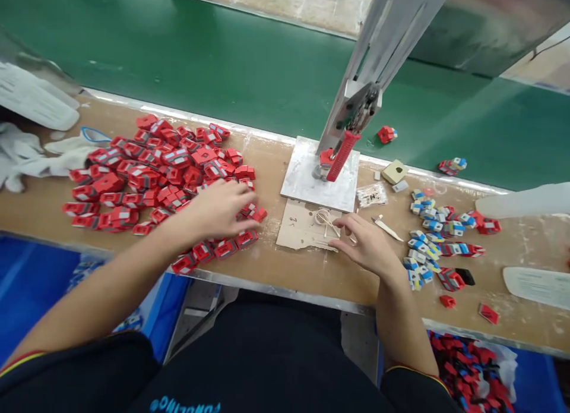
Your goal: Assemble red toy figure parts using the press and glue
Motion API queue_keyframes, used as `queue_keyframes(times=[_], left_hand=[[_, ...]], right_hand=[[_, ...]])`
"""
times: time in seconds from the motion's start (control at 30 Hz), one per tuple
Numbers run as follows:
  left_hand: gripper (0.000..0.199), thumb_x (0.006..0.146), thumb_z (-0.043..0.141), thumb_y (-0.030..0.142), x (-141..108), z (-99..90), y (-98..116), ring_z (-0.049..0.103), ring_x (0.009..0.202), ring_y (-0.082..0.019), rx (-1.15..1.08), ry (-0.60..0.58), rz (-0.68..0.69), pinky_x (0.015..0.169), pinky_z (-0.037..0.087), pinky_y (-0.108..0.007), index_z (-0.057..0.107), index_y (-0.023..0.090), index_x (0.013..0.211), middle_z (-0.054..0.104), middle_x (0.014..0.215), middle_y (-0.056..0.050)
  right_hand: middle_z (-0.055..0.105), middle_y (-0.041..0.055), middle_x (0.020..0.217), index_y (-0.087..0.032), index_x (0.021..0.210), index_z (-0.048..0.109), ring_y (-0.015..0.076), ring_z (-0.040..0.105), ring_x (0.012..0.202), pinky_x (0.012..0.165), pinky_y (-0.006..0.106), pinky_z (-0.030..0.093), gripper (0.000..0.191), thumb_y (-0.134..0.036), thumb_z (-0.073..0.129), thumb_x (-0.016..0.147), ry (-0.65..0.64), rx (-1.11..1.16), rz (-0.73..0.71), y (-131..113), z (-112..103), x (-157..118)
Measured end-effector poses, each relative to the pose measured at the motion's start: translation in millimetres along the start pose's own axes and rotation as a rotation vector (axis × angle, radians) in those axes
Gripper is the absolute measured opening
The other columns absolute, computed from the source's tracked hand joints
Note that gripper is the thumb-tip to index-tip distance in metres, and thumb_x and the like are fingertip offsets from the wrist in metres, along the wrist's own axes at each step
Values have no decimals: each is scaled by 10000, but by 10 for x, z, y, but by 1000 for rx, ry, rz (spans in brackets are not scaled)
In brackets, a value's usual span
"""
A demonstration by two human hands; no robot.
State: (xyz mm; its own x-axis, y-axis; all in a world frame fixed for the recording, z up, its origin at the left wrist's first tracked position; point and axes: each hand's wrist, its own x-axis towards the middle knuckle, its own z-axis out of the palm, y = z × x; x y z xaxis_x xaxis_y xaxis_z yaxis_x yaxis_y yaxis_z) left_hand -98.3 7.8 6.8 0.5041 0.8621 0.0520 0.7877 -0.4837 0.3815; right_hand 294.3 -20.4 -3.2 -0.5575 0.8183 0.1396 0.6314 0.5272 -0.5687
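My left hand (pixel 222 208) is over the right side of a large pile of red toy vehicle parts (pixel 146 175), thumb and fingers apart. I see nothing held in it. My right hand (pixel 363 242) is beside a small round pot (pixel 321 217) with thin cotton swabs (pixel 329 224) leaning out of it. The thumb and forefinger are curved with a gap between them, close to the swab ends. The pot stands on a piece of cardboard (pixel 291 226). Behind it, a press with a red handle (pixel 344 156) rises from a metal plate (pixel 296 178); a red part (pixel 326 158) is under it.
A bag of cotton swabs (pixel 371 195), a pale blade-like tool (pixel 387 227) and a yellowish block (pixel 395 172) lie right of the plate. Blue-and-white parts (pixel 421 252) cluster farther right. White gloves (pixel 57 160) lie left. A green conveyor belt (pixel 222 62) runs behind the bench.
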Motion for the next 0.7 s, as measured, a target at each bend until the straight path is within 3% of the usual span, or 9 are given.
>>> queue_keyframes(times=[0.07,0.17,0.33,0.43,0.53,0.6,0.7], left_hand=[[330,845,759,538,-134,223,187,686,993,-359,80,56,-21,949,519,-500,761,260,1023,743,1013,-124],[111,913,663,333,-191,492,322,668,985,-362,101,126,-25,886,509,-507,737,284,981,744,994,-121],[214,935,610,238,-170,532,307,699,943,-330,-76,225,19,872,537,-516,790,327,1008,769,984,-85],[199,931,727,281,-183,421,431,745,991,-289,-411,383,-90,910,605,-478,826,358,1085,792,1087,-47],[280,931,804,340,-139,347,658,791,1008,-240,-1022,503,-289,820,670,-390,804,442,1191,807,1119,11],[245,944,794,392,-31,366,794,811,1027,-239,-1387,434,-402,741,680,-349,805,448,1183,819,1125,14],[260,994,705,518,215,501,899,816,1082,-271,-1604,256,-448,769,698,-361,819,339,1144,821,1165,-53]], right_hand=[[773,64,978,-268,1127,720,227,695,780,717,339,529,206,-351,784,950,-7,-31,3,10,80,55],[795,71,1025,-268,1081,747,227,706,848,752,336,530,105,-297,724,983,14,-54,46,53,146,124],[776,60,964,-263,958,776,220,676,905,768,334,504,175,-222,618,1020,63,-37,90,72,205,277],[774,61,993,-270,923,771,242,658,968,784,353,497,193,-193,616,1008,88,-10,103,35,264,435],[775,40,955,-269,922,757,234,646,957,809,355,491,160,-170,648,983,83,62,107,17,345,543],[779,19,915,-265,920,746,213,644,916,836,350,495,130,-156,684,956,87,131,118,30,383,547],[781,6,858,-257,844,725,190,641,834,806,342,502,106,-186,747,919,152,228,152,60,336,458]])
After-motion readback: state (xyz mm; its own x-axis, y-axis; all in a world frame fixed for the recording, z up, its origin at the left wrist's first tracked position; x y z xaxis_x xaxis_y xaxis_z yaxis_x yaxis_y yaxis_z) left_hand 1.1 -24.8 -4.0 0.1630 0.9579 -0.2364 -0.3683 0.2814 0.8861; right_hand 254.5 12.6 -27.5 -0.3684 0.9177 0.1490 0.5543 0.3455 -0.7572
